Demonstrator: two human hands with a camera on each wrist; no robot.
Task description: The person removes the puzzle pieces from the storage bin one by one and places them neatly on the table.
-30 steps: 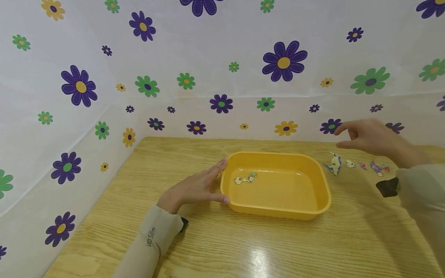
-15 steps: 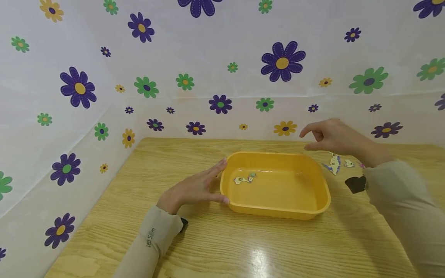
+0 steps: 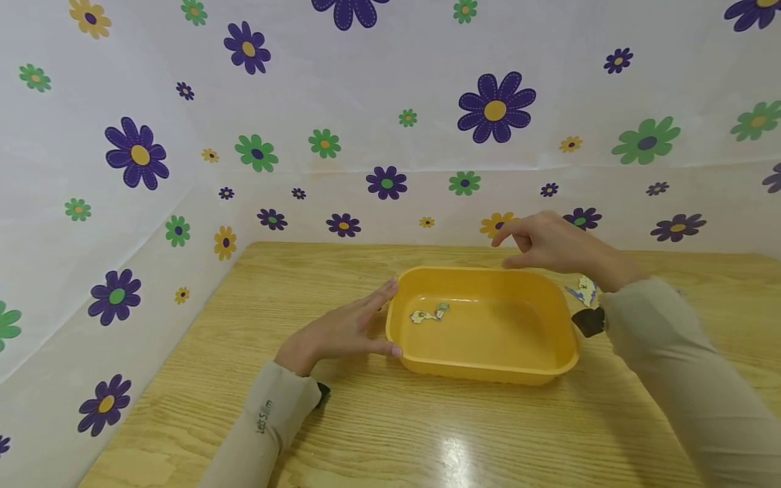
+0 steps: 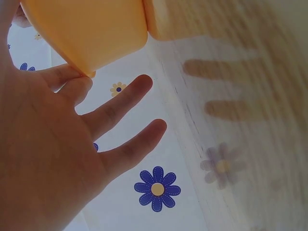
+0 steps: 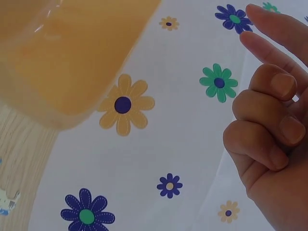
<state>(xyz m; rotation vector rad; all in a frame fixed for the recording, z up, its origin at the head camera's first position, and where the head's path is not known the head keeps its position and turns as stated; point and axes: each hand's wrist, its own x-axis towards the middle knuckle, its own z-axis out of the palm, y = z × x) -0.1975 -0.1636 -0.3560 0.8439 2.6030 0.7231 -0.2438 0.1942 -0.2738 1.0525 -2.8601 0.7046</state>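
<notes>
A yellow rectangular plastic tub [image 3: 482,371] stands on the wooden table. Thin, irregular cream pieces [image 3: 421,316] with small printing and coloured edges lie in its left part. My left hand [image 3: 342,333] rests against the tub's left end, thumb at the front corner and fingertips at the back one; in the left wrist view two fingers [image 4: 118,108] extend straight beyond the tub. Over the tub's back right rim hovers my right hand [image 3: 552,245]. Its thumb and index finger are apart with nothing visible between them, the other fingers [image 5: 257,144] curled.
Right of the tub lies another irregular cream piece [image 3: 584,291] with purple edges, partly behind the right wrist; the right forearm hides others. A white flower-patterned sheet [image 3: 366,135] rises behind the table and along its left side.
My right hand has moved left, from above the loose pieces on the right to the tub's back right rim. Its sleeve now covers most of those pieces. The left hand and tub stay put.
</notes>
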